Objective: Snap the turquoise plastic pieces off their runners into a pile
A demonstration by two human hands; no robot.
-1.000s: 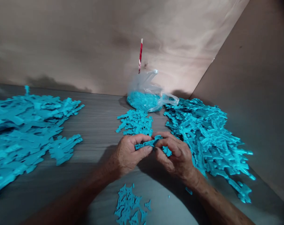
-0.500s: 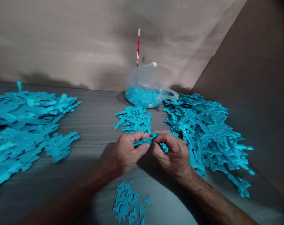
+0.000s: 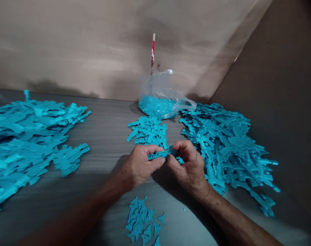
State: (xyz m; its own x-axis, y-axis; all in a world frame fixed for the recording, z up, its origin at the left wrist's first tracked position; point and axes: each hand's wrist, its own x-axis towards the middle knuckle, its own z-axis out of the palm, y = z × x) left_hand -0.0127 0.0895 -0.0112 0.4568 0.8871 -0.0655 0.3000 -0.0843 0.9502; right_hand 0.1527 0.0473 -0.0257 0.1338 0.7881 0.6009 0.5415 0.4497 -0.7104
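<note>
A thin turquoise plastic piece [image 3: 157, 154] is held level above the middle of the table. My left hand [image 3: 142, 164] pinches its left part between thumb and fingers. At the other end my right hand [image 3: 188, 167] has its thumb and index finger closed around the tip, which they partly hide. Just behind the hands lies a small heap of turquoise pieces [image 3: 150, 131]. Nearer to me, below both hands, small pointed turquoise bits with holes [image 3: 138, 217] lie scattered.
Large piles of flat turquoise plastic parts stand at the left [image 3: 34, 136] and the right [image 3: 229, 147]. A clear plastic bag [image 3: 157, 102] of turquoise pieces sits at the back, before a board wall [image 3: 80, 44]. A red and white strip [image 3: 153, 51] rises behind it.
My right index finger has lifted slightly and its gap to the thumb has widened at the piece's tip. The left hand keeps its pinch. The whole view has shifted a little.
</note>
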